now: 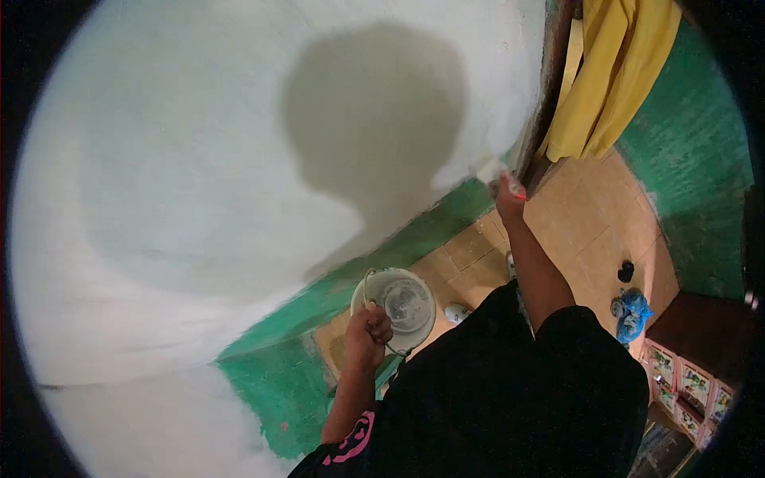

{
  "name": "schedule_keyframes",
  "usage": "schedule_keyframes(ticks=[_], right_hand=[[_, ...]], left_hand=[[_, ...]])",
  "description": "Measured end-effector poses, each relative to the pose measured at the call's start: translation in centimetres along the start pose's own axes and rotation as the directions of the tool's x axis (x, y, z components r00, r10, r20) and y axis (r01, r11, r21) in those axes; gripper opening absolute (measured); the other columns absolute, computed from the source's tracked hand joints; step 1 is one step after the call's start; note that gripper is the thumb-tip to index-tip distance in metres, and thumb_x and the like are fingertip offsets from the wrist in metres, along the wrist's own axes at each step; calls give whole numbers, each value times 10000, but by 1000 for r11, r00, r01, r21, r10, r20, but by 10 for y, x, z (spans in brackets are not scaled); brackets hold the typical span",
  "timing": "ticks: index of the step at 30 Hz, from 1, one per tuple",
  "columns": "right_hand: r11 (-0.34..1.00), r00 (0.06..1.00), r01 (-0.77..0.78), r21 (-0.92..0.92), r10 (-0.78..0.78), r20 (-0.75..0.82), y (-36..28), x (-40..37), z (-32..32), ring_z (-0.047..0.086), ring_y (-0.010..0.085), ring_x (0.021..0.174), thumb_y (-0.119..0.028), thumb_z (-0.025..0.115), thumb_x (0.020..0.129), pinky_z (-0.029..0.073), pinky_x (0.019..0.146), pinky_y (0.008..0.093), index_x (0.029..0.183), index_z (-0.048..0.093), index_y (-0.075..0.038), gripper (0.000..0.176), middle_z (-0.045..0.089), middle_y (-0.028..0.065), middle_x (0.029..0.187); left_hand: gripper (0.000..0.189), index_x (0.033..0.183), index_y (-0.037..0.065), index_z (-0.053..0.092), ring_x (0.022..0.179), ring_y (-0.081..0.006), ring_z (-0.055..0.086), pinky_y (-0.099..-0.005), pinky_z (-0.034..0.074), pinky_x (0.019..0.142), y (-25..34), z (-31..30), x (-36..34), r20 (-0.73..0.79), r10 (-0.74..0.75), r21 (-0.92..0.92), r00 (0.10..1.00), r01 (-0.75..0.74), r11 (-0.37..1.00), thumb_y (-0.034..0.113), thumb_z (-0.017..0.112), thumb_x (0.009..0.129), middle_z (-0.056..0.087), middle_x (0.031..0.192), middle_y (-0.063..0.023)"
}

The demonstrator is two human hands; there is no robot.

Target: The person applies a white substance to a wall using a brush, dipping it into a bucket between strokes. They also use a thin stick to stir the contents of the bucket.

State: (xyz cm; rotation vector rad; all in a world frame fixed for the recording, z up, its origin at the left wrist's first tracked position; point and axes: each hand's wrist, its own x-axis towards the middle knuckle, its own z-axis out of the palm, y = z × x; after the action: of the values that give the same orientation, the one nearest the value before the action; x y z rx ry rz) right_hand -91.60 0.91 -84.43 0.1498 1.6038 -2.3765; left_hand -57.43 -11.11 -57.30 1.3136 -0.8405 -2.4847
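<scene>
My left hand (369, 325) is closed round the thin handle of a white bucket (431, 307), which hangs at the lower middle with greyish-white contents. My right hand (511, 193) grips a brush (488, 168) with a red part showing at the handle. The pale bristle end is slightly blurred and lies against the wall near its right edge. White paint covers most of the wall (183, 143), and a green strip (430, 227) runs along its bottom.
A yellow curtain (613, 80) hangs at the doorway, upper right. Beyond the tiled floor (574, 207) stands another green wall (693, 159). A blue plastic bag (633, 315), a small black object (626, 272) and patterned furniture (693, 385) are at the right.
</scene>
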Motion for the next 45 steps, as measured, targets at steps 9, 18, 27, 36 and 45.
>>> schedule_keyframes(ticks=[9, 18, 27, 36, 45], right_hand=[[996, 998, -54, 73, 57, -31, -101, -3, 58, 587, 152, 622, -275, 546, 869, 444, 495, 246, 1093, 504, -69, 307, 608, 66, 865], [878, 870, 382, 287, -447, 208, -240, -66, 100, 617, 238, 809, -344, 361, 905, 462, 639, 278, 1234, 375, 28, 497, 581, 151, 1010], [833, 990, 106, -544, -40, 131, 30, -44, 7, 571, 151, 805, -254, 505, 898, 460, 699, 289, 1101, 525, 5, 330, 588, 66, 884], [978, 989, -149, 146, 150, 0, -40, -13, 53, 597, 221, 771, -306, 519, 880, 485, 585, 332, 1050, 524, -46, 310, 609, 109, 947], [870, 977, 4, 493, -109, 184, -132, -51, 48, 618, 269, 870, -389, 417, 893, 491, 649, 306, 1213, 414, -83, 443, 583, 124, 1071]], left_hand=[[118, 847, 145, 433, 497, -40, 296, -197, 234, 432, -5, 7, -5, 3, 58, -40, 998, -58, 998, 240, 501, 867, 336, 625, 76], [114, 832, 148, 436, 486, -41, 303, -200, 234, 429, -9, 16, -4, -87, 42, -127, 995, -53, 990, 229, 513, 854, 335, 608, 82], [112, 866, 150, 452, 487, -38, 300, -196, 235, 436, -4, 8, 0, -122, -17, -72, 992, 8, 997, 240, 516, 850, 335, 609, 85], [120, 816, 156, 419, 484, -38, 292, -195, 230, 435, -8, 15, -6, -110, 49, -3, 993, -49, 999, 236, 498, 862, 325, 602, 83], [128, 811, 161, 420, 489, -37, 289, -195, 234, 439, -8, 4, 3, -94, 23, 25, 995, -20, 999, 247, 498, 866, 337, 608, 85]])
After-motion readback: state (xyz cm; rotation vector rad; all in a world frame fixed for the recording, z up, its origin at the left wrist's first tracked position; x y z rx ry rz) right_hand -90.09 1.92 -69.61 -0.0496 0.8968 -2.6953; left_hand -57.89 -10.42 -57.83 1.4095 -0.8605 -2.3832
